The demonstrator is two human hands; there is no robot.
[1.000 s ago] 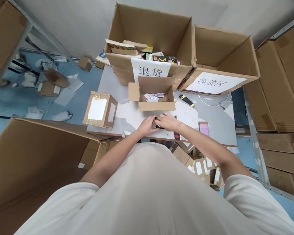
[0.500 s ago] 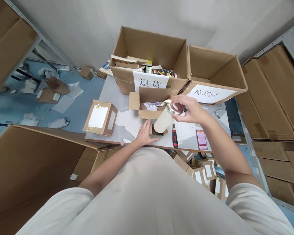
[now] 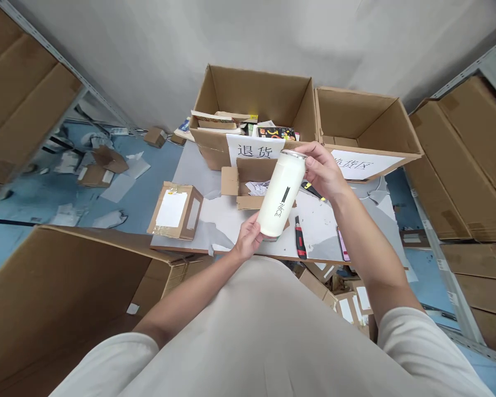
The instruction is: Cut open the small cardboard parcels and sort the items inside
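Observation:
A white bottle (image 3: 281, 193) with black lettering and a silver rim is held tilted above the table, its top leaning to the right. My right hand (image 3: 324, 168) is closed on its upper end. At the bottom end, my left hand (image 3: 248, 237) grips the base with thumb and fingers. Behind the bottle stands a small open carton (image 3: 250, 202) with crumpled paper inside. A red and black utility knife (image 3: 300, 238) lies to the right of the bottle. The small box under the bottle is mostly hidden.
Two large open cartons stand at the back, the left carton (image 3: 215, 151) holding several packages, beside the right carton (image 3: 367, 124). A taped box (image 3: 194, 212) sits at the table's left. A phone (image 3: 342, 244) lies near the front edge; a second knife (image 3: 313, 191) lies behind my right hand.
The bottle has come up out of the small box and turned so its lettering shows. My left hand has moved from the box to the bottle's base.

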